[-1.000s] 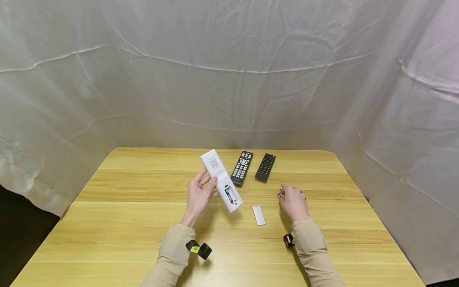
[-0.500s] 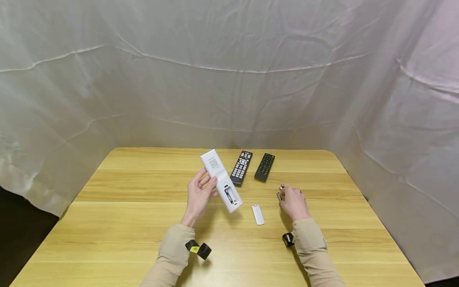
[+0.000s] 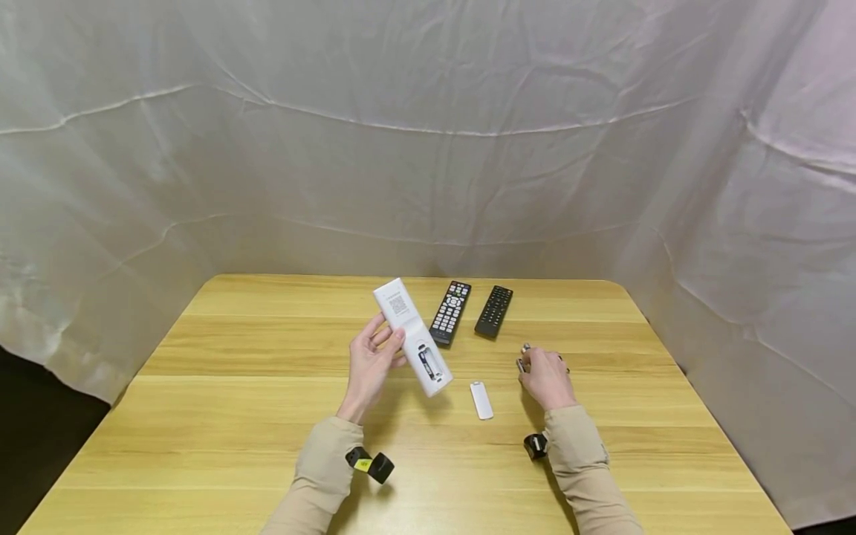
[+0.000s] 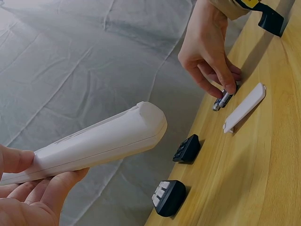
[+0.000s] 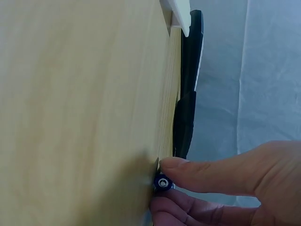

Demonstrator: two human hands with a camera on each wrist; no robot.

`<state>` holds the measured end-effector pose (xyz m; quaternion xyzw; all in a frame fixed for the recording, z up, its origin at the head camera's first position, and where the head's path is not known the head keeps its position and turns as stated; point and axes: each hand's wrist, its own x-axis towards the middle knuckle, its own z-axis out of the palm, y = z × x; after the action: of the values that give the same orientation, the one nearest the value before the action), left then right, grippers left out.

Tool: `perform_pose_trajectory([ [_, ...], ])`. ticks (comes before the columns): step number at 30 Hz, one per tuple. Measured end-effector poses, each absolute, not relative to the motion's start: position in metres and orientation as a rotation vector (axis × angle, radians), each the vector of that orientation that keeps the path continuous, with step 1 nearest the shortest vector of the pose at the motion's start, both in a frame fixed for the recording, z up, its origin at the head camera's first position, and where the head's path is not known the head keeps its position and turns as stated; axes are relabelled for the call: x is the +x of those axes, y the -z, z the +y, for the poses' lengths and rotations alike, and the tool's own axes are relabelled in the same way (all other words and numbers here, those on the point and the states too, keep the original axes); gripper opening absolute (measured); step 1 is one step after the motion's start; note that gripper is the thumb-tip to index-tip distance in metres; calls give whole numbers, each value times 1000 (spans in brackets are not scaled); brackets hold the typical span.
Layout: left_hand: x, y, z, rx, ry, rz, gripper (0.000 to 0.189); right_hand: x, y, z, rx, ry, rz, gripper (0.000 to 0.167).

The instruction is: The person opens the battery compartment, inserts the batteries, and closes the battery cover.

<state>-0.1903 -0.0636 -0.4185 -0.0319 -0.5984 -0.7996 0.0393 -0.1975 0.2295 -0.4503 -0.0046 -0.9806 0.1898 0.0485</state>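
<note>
My left hand [image 3: 369, 368] grips a white remote control [image 3: 406, 319] above the table, back side up and tilted, with its thumb across the back. The remote's battery compartment is uncovered, and a dark battery [image 3: 426, 363] lies in its left side. At the table on the right, my right hand [image 3: 550, 379] pinches a small battery [image 5: 163, 182] between thumb and fingers; its round end faces the right wrist camera. Another battery [image 3: 526, 348] shows just beyond those fingertips. Between the hands lies the white battery cover [image 3: 481, 400], flat on the wood.
Two black remotes lie farther back: one with white buttons [image 3: 451, 313], partly behind the white remote in the head view, and a slimmer one [image 3: 493, 312] to its right. The wooden table [image 3: 221, 416] ends at a grey fabric backdrop [image 3: 428, 186].
My right hand's fingers shift slightly at the batteries, staying at the same spot. The left hand keeps the white remote nearly still.
</note>
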Motion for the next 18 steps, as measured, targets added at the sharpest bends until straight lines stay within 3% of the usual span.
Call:
perform_pose_trajectory([
  [6,-190,418,-64,-106,2454,-1835,52,-197,452,230,5,-573,-2971,7],
  [12,-190,419,-65,-101,2446,-1842,52,-197,452,230,13,-572,-2969,14],
  [18,-190,418,-65,-100,2445,-1836,51,-197,451,229,51,-555,-2968,8],
])
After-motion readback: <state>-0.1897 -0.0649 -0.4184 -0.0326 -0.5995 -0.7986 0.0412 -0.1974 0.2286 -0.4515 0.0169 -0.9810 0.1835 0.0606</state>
